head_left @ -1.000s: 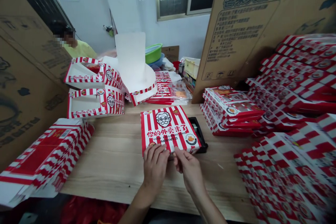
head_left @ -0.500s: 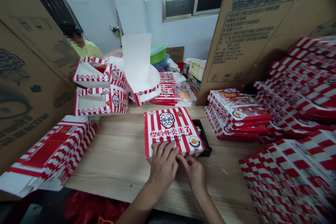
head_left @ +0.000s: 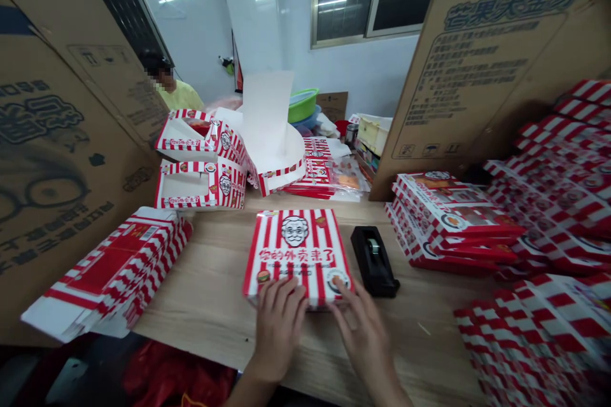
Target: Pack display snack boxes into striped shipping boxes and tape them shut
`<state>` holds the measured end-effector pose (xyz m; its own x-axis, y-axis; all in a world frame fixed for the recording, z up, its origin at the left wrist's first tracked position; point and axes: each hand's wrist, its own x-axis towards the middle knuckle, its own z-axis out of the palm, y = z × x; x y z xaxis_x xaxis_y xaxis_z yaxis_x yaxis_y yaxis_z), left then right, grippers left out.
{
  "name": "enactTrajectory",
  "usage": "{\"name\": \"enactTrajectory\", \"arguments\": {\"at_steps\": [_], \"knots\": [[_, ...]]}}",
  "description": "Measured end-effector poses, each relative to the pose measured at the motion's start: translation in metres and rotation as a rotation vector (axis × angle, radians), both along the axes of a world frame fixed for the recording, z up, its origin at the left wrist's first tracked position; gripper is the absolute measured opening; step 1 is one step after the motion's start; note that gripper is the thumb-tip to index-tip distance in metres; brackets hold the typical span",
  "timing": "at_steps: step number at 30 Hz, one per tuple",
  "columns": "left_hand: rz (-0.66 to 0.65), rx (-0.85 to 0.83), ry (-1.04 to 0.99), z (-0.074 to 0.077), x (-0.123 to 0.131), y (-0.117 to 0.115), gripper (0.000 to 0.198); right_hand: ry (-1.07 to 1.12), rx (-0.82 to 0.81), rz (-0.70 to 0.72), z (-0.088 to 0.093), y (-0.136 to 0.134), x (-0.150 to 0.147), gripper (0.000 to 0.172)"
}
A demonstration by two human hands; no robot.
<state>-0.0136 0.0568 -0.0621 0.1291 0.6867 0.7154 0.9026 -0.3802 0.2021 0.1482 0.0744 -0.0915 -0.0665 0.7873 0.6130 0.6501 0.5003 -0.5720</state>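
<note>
A red-and-white striped takeaway box (head_left: 296, 254), closed, lies flat on the table before me, its printed top facing up. My left hand (head_left: 281, 324) has its fingers over the near left part of the lid; the thumb is hidden. At the near right corner, my right hand (head_left: 365, 324) holds the box, thumb against the front edge and fingers on the top. Both hands are closed on the box's near side. A black tape dispenser (head_left: 375, 261) stands just right of the box, apart from it, with a roll of clear tape.
Flat striped cartons (head_left: 109, 267) are stacked on the left. More packed boxes (head_left: 453, 216) rise in piles on the right. Folded-open boxes (head_left: 203, 184) stand at the back left, near a green basin (head_left: 305, 105). Tall cardboard sheets (head_left: 477, 76) flank the table. A person (head_left: 179, 92) in yellow is beyond.
The box has shifted left and nearer, away from the tape dispenser, which now shows fully. My right hand has moved from the front edge's middle to the near right corner. The view has turned slightly.
</note>
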Motion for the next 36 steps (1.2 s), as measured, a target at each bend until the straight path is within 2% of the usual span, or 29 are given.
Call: {"name": "enactTrajectory", "arguments": {"at_steps": [4, 6, 9, 11, 13, 15, 17, 20, 22, 24, 26, 28, 31, 33, 34, 36], "knots": [[0.201, 0.036, 0.099, -0.012, -0.056, -0.032, 0.014, 0.031, -0.053, 0.241, 0.005, -0.006, -0.046, 0.04], [0.332, 0.08, 0.129, -0.02, -0.088, -0.046, 0.012, 0.033, -0.127, 0.423, 0.008, -0.006, -0.074, 0.046], [0.549, 0.175, 0.103, -0.028, -0.132, -0.058, 0.007, 0.024, -0.229, 0.742, 0.012, -0.005, -0.109, 0.059], [0.622, 0.197, 0.066, -0.029, -0.152, -0.06, 0.006, 0.073, -0.263, 0.858, 0.011, -0.004, -0.12, 0.059], [0.623, 0.164, 0.042, -0.027, -0.163, -0.059, 0.007, 0.14, -0.275, 0.82, 0.004, -0.001, -0.115, 0.052], [0.611, 0.146, 0.039, -0.022, -0.165, -0.057, 0.009, 0.186, -0.295, 0.641, -0.009, 0.007, -0.094, 0.041], [0.603, 0.146, 0.044, -0.015, -0.161, -0.054, 0.011, 0.224, -0.335, 0.399, -0.025, 0.018, -0.062, 0.031], [0.585, 0.178, 0.012, 0.001, -0.141, -0.042, 0.01, 0.258, -0.385, 0.133, -0.045, 0.03, -0.003, 0.034], [0.519, 0.221, -0.061, 0.016, -0.116, -0.024, 0.006, 0.269, -0.423, -0.011, -0.051, 0.026, 0.031, 0.036], [0.376, 0.211, -0.157, 0.033, -0.084, 0.004, 0.008, 0.286, -0.468, -0.115, -0.054, 0.014, 0.055, 0.037], [0.202, 0.131, -0.207, 0.051, -0.05, 0.042, 0.011, 0.33, -0.514, -0.164, -0.056, -0.001, 0.069, 0.037], [0.093, 0.072, -0.128, 0.068, -0.021, 0.087, 0.015, 0.381, -0.547, -0.178, -0.058, -0.014, 0.076, 0.037], [0.171, -0.007, -0.033, 0.089, 0.001, 0.161, 0.034, 0.396, -0.556, -0.174, -0.062, -0.019, 0.078, 0.039], [0.289, -0.182, 0.045, 0.1, -0.001, 0.204, 0.048, 0.391, -0.545, -0.163, -0.063, -0.012, 0.076, 0.042], [0.339, -0.273, 0.084, 0.103, -0.005, 0.222, 0.051, 0.392, -0.539, -0.153, -0.063, -0.006, 0.074, 0.043], [0.377, -0.401, 0.126, 0.108, -0.016, 0.246, 0.045, 0.4, -0.532, -0.133, -0.063, 0.009, 0.07, 0.042]]}}
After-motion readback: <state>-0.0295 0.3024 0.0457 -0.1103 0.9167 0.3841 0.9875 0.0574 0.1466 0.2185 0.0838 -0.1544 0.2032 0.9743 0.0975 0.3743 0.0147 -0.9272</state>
